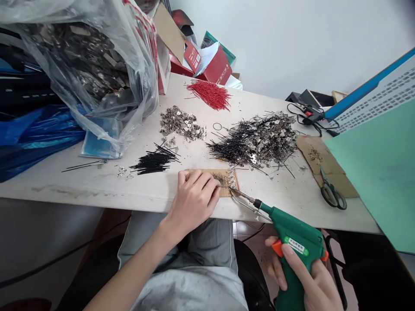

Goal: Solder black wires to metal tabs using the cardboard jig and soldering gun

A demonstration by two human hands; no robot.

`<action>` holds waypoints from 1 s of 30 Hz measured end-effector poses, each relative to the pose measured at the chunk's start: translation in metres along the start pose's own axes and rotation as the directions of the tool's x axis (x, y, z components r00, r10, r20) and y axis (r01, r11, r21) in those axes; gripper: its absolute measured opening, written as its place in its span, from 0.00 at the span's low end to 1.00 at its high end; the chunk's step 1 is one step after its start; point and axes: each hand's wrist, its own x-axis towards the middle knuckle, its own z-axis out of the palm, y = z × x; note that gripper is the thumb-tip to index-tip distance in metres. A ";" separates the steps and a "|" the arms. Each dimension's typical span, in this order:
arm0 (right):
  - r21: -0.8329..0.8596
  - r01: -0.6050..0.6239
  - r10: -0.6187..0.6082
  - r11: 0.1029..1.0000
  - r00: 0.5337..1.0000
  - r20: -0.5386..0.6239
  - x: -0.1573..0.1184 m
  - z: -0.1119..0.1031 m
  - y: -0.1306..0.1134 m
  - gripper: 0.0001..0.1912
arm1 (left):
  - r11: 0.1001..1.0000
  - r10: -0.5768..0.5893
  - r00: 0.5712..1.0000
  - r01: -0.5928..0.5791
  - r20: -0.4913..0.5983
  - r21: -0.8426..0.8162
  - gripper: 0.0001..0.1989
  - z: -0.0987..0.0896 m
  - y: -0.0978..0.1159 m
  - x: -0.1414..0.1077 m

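My right hand (pixel 301 272) is wrapped round the handle of a green soldering gun (pixel 296 229) with an orange trigger. Its tip meets a row of small metal clips (pixel 231 179) along the right end of a brown cardboard piece (pixel 194 175). Over that cardboard rests my left hand (pixel 197 194), thumb and fingers pinched on a thin black wire (pixel 223 186) that reaches the soldering tip. The fingers cover most of the wire. To the left lies a bundle of short black wires (pixel 154 160).
Behind are a pile of metal clips (pixel 181 123), red wires (pixel 210 95) and a heap of black wires with clips (pixel 259 138). Scissors (pixel 330 192) lie on cardboard (pixel 346 181) at right. A plastic bag of metal parts (pixel 142 82) stands left; a green panel (pixel 382 172) rises right.
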 end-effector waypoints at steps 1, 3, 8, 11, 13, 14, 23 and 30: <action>-0.007 -0.020 0.021 1.000 0.999 0.028 -0.001 -0.001 -0.002 0.20 | 1.000 0.004 1.000 -0.004 0.004 -0.009 0.07 0.000 0.000 0.000; -0.013 -0.037 0.038 0.999 0.997 0.070 0.000 -0.003 -0.002 0.19 | 1.000 0.018 1.000 -0.018 0.016 -0.014 0.08 0.000 -0.001 0.000; 0.004 0.025 -0.025 1.000 0.998 0.056 0.014 -0.012 0.016 0.27 | 0.998 0.055 0.998 -0.056 0.040 0.009 0.09 0.000 -0.001 0.000; -0.034 0.035 -0.032 0.999 0.996 0.087 0.015 -0.015 0.019 0.28 | 0.998 0.059 0.997 -0.059 0.053 0.006 0.09 0.000 0.000 0.000; -0.075 0.025 -0.023 0.997 0.999 0.031 0.009 -0.013 0.016 0.24 | 0.998 0.059 0.997 -0.060 0.053 0.004 0.09 0.000 -0.001 0.000; -0.085 0.013 -0.014 0.996 1.000 -0.008 0.006 -0.012 0.013 0.22 | 0.998 0.059 0.997 -0.059 0.054 0.004 0.09 0.000 -0.001 0.000; -0.069 -0.032 0.029 0.997 0.999 -0.039 -0.005 -0.004 0.005 0.20 | 0.999 0.049 0.997 -0.049 0.064 -0.012 0.10 0.001 -0.001 0.001; -0.135 -0.039 0.030 0.990 0.998 -0.062 -0.002 -0.012 0.009 0.22 | 0.999 0.042 0.997 -0.040 0.064 -0.022 0.10 0.001 -0.001 0.000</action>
